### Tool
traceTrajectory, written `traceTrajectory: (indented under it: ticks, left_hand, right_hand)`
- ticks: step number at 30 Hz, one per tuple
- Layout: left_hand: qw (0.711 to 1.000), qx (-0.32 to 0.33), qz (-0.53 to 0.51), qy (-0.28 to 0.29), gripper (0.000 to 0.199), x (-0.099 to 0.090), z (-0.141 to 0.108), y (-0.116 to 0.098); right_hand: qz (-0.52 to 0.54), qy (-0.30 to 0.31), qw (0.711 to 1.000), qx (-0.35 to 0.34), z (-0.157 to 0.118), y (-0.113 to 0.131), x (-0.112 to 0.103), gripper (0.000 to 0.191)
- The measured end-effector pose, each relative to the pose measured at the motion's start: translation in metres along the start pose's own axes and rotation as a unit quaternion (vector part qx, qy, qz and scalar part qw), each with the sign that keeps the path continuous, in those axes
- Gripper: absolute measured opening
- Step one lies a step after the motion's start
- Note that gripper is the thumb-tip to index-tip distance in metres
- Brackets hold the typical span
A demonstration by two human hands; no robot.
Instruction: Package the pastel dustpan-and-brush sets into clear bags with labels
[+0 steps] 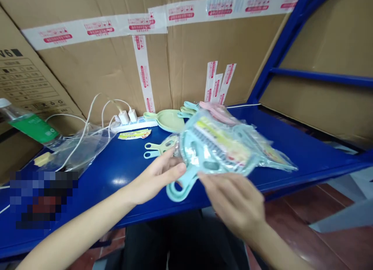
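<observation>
Both of my hands hold up a pale blue plastic grater with a looped handle (201,153), sealed in a clear plastic bag with a yellow and green label. My left hand (157,177) grips the bag's left edge. My right hand (233,200) holds its lower edge near the handle. Behind them on the blue shelf lie a pale green round paddle-shaped kitchen piece (170,120), a bagged yellow-green piece with looped handles (159,148), and pink (215,112) and pale blue (188,109) handles, partly hidden by the bag.
A white power strip (132,125) with chargers and cables, a loose clear bag (78,145), a green-labelled bottle (29,124) and a small printed card (134,134) lie on the blue metal shelf (305,153). Taped cardboard (96,67) rises behind it.
</observation>
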State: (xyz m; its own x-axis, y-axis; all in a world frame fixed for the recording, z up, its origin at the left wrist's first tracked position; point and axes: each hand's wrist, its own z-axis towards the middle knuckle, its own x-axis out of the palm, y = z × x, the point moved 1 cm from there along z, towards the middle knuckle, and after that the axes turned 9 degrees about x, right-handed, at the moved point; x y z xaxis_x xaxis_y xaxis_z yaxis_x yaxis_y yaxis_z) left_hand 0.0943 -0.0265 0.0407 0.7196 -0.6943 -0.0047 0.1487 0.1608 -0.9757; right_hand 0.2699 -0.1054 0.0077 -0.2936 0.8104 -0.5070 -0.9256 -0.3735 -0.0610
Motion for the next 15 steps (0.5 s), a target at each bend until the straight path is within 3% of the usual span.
traceTrajectory:
  ticks: [2,4,6,8,9,11,15]
  left_hand:
    - [0.997,-0.002,-0.03,-0.072,0.056,-0.007,-0.009,0.001]
    - [0.992,-0.021,-0.034,-0.117,0.053,-0.022,-0.024,0.0]
    - [0.988,-0.048,-0.04,-0.141,0.05,-0.039,-0.042,-0.002]
    - [0.984,-0.061,-0.038,-0.165,0.045,-0.056,-0.061,-0.005]
    - [0.982,-0.065,-0.039,-0.174,0.044,-0.063,-0.07,-0.005]
    - [0.979,-0.072,-0.044,-0.186,0.043,-0.073,-0.082,-0.004]
    - [0.976,-0.092,-0.053,-0.188,0.045,-0.083,-0.092,0.004]
  right_hand:
    - [0.084,0.013,0.996,-0.008,0.007,0.02,0.008,0.022]
    - [0.163,0.039,0.986,0.007,0.017,0.025,0.014,0.021]
    - [0.203,0.034,0.977,0.056,0.029,0.016,0.018,0.023]
    - [0.204,0.028,0.967,0.152,0.04,0.0,0.025,0.025]
    - [0.224,0.049,0.956,0.182,0.045,-0.008,0.031,0.026]
    - [0.283,0.15,0.924,0.21,0.053,-0.016,0.045,0.025]
    - [0.387,0.289,0.847,0.223,0.062,-0.013,0.068,0.03]
